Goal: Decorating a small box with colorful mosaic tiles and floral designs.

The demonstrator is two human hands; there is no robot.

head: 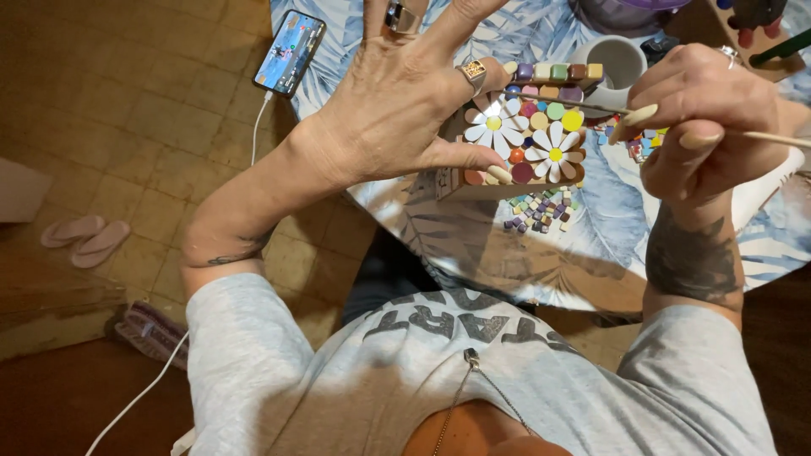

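While the camera looked down from the head, these lines held:
Left hand: the left hand was spread wide at upper centre of the frame, fingers splayed and rings on them; its thumb tip touched the lower left edge of the mosaic box, its grip released, clasping nothing.
Right hand: the right hand sat at upper right, its grip clenched on a thin wooden stick that ran off toward the right edge.
Mosaic box: it stood on the counter between the two hands, faced with white daisy tiles and round coloured pieces.
Loose tiles: a small heap of loose tiles lay just below the box.
White cup: a white cup stood just above the box.
Phone: a lit phone lay at the counter's upper left edge, a white cable hanging from it.
Floor: pink sandals rested at left.
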